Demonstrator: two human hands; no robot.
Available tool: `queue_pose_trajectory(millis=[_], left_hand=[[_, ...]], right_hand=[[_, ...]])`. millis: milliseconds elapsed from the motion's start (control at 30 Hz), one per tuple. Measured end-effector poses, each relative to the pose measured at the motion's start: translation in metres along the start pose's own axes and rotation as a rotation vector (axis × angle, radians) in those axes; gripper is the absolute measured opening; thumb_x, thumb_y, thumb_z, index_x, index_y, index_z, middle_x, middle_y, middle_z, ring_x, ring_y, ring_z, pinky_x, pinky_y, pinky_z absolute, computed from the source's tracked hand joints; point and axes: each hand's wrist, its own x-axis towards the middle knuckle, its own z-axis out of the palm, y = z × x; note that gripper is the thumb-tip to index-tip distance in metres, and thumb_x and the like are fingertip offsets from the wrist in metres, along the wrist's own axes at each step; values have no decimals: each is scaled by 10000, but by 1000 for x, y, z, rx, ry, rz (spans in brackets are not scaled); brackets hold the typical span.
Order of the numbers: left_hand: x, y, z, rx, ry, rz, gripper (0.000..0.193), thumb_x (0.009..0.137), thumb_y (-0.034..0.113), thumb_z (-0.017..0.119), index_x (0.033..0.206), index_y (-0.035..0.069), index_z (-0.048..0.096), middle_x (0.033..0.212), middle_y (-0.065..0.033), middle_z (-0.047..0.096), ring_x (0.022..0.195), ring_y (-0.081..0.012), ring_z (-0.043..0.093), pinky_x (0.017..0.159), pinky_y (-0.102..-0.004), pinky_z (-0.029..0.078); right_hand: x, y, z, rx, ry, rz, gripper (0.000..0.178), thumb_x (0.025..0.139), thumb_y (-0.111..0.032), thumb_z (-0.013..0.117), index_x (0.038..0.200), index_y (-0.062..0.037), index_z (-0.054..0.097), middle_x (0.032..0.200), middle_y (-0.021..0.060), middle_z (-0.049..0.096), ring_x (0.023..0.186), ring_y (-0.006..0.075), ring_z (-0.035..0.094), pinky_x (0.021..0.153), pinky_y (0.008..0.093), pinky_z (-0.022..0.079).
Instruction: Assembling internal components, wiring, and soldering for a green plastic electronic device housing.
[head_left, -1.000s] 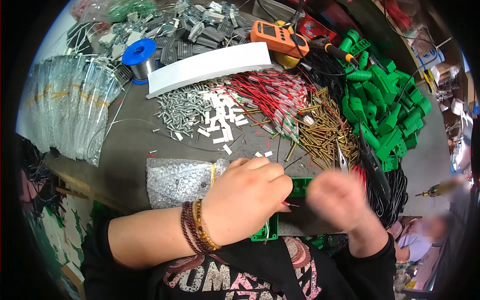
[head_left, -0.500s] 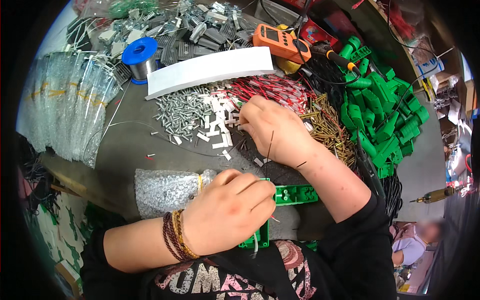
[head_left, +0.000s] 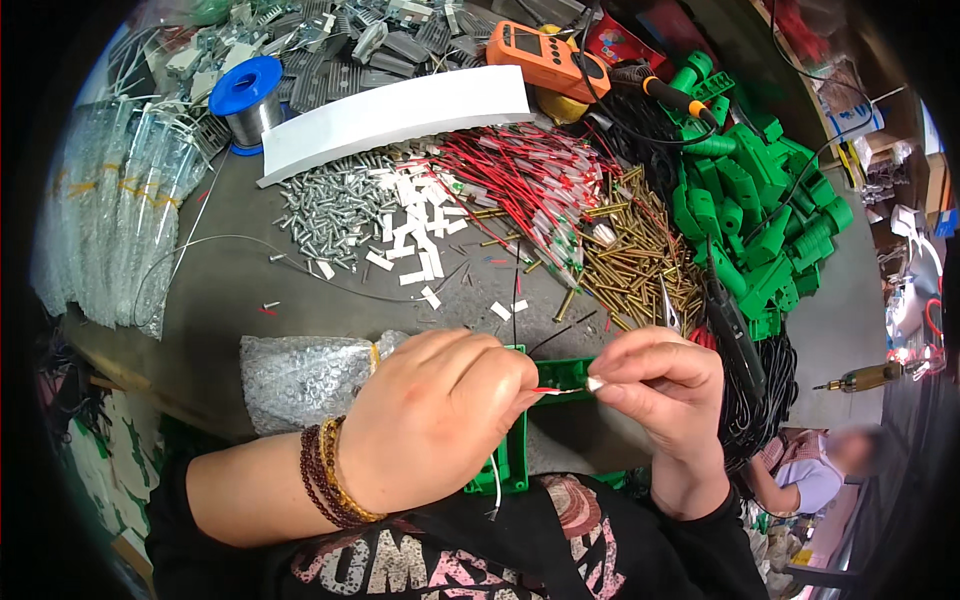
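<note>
- Landmark: green moulded plastic housing, at the near table edge, largely under the left hand.
- Left hand: fingers closed around the housing, thumb and forefinger pinching one end of a thin red wire with a white tip.
- Right hand, just right of the housing: fingertips pinched shut on the wire's white tip.
- Risk: wire is thin; too hard a pull could slip it from either pinch, or kink it.
- Risk: the left hand hides the housing's openings; wire may go astray. Cannot tell the target hole.
- Risk: heap of loose brass pins beyond the housing lies near the right wrist; a sweep would scatter it.
- Risk: housing overhangs toward the lap; a loosened grip drops it.
</note>
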Motion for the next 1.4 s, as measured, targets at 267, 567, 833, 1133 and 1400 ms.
queue_pose_trajectory(millis=[267,567,833,1133,1400], left_hand=[[0,2,0,11,13,11,189,818,71,754,899,34,586,780,-97,607,684,-301,606,632,-403,480],[0,0,-1,11,15,3,213,792,76,779,890,39,594,782,-91,613,695,-303,618,637,-403,488],[-6,0,-3,-167,65,-100,394,778,117,846,1011,38,539,750,-93,649,627,-241,650,554,-321,487],[0,-1,-2,73,-63,60,292,754,143,799,992,54,657,771,-52,615,716,-268,613,628,-374,491],[0,5,-1,210,48,100,166,719,123,777,813,74,649,785,-48,599,726,-276,596,691,-403,505]], right_hand=[[-2,-4,1,-71,44,-41,139,758,52,792,883,20,741,916,137,732,814,186,703,714,290,557],[8,-3,18,-168,-44,-67,128,754,16,789,872,-8,746,904,109,739,808,196,718,721,296,563],[22,-3,28,-234,-186,-139,130,776,3,783,894,-39,752,901,98,729,793,213,717,688,299,568],[12,-9,24,-489,-74,-203,139,809,-68,807,869,-21,691,814,96,684,685,213,658,588,310,516],[5,-15,23,-345,-114,-21,100,861,-55,739,868,-1,655,787,102,643,659,216,613,584,306,474]])
